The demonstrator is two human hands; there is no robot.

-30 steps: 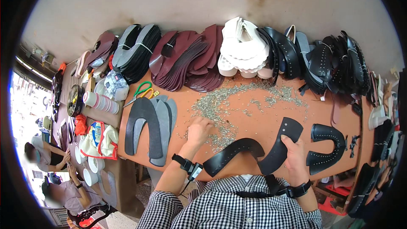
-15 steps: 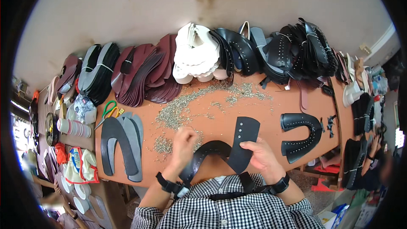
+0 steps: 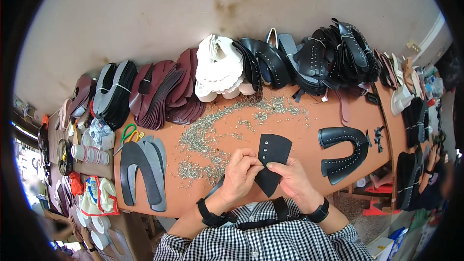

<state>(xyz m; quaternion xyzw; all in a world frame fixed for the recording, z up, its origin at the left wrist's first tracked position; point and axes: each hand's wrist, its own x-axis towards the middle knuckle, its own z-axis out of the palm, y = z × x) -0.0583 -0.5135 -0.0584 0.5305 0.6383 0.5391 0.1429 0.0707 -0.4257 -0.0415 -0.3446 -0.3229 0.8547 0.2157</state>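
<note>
My right hand (image 3: 296, 180) grips a curved black shoe upper (image 3: 274, 151), thumb on top, with a short row of silver studs along its left edge. The fingers of my left hand (image 3: 240, 174) are pinched together at that same edge, just below the studs. Whatever is between these fingertips is too small to make out. Most of the upper's other arm is hidden behind my left hand. Many small silver studs (image 3: 200, 130) lie scattered over the orange-brown table (image 3: 309, 111) beyond my hands.
A studded black upper (image 3: 355, 140) lies to the right. Grey and black uppers (image 3: 145, 171) are stacked at the left by green-and-orange scissors (image 3: 129, 135). Bundled maroon uppers (image 3: 162, 87), white pieces (image 3: 220, 63) and black uppers (image 3: 333, 58) line the wall.
My left hand has moved right from over the loose studs to the upper's edge, fingers pinched there. The upper has shifted slightly left in my right hand.
</note>
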